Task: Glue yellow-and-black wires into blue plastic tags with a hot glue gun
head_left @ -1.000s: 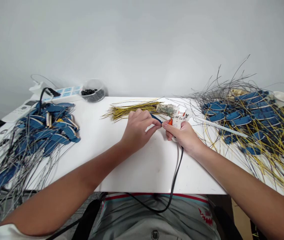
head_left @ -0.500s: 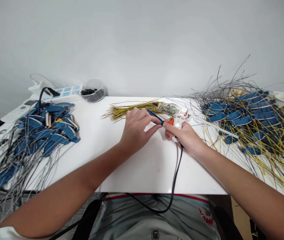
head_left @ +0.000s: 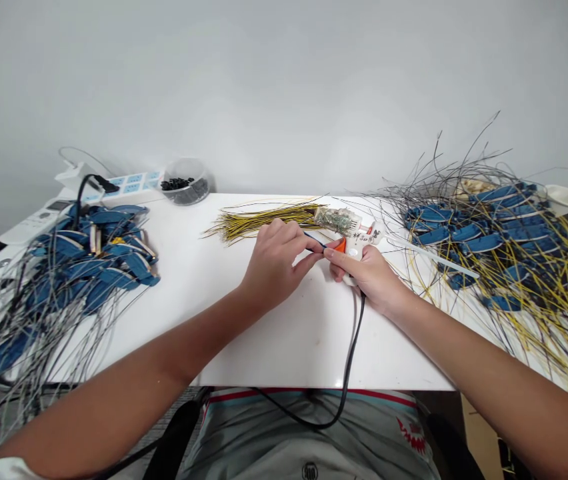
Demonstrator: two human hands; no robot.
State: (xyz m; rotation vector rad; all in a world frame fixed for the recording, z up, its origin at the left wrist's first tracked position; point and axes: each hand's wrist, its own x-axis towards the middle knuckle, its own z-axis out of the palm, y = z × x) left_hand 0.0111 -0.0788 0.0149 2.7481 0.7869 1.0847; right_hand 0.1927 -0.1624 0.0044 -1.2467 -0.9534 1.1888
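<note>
My right hand (head_left: pixel 364 268) is closed around the handle of a white hot glue gun (head_left: pixel 363 235) with an orange trigger and handwriting on its side. A pale glue stick (head_left: pixel 434 257) runs out behind it to the right. Its front end is covered with stringy clear glue. My left hand (head_left: pixel 281 257) pinches a thin blue piece (head_left: pixel 315 240) between thumb and fingers, just left of the orange trigger. My right thumb tip is close by the end of that piece. Most of the blue piece is hidden behind my left fingers.
Behind the hands lies a bundle of yellow and black wires (head_left: pixel 264 219). Wired blue parts are heaped at left (head_left: pixel 99 260) and right (head_left: pixel 484 230). A clear tub (head_left: pixel 187 190) of small black pieces stands beside a power strip (head_left: pixel 131 187). The gun's black cord (head_left: pixel 354 343) drops over the table edge.
The blue piece has shifted slightly, and less of it shows above my left fingers. The glue gun tilts a little differently. Both hands otherwise stay in nearly the same place.
</note>
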